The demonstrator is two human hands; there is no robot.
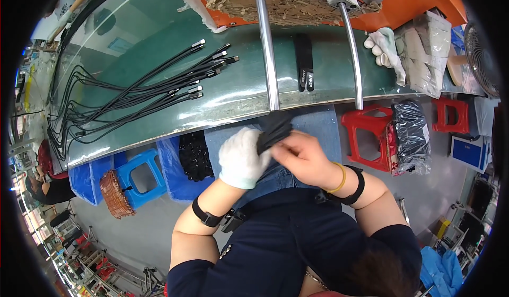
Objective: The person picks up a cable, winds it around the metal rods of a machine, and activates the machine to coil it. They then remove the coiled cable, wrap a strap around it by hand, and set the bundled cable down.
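In front of my lap, just below the table edge, I hold a bundle of dark black straps (pixel 277 129). My left hand (pixel 245 158), in a white glove, is closed round its lower left side. Bare, with a yellow band at the wrist, my right hand (pixel 303 157) pinches the bundle's right side with thumb and fingers. Motion blurs the bundle a little, and my hands hide part of it. Two flat black straps (pixel 304 63) with white print lie on the green table (pixel 233 85) between two upright metal rods.
Black cables (pixel 143 93) with metal plugs fan over the table's left. A metal rod (pixel 268 53) and a second rod (pixel 352 58) reach the front edge. A white glove (pixel 386 53) lies at right. Below stand a blue stool (pixel 142 176) and a red stool (pixel 366 132).
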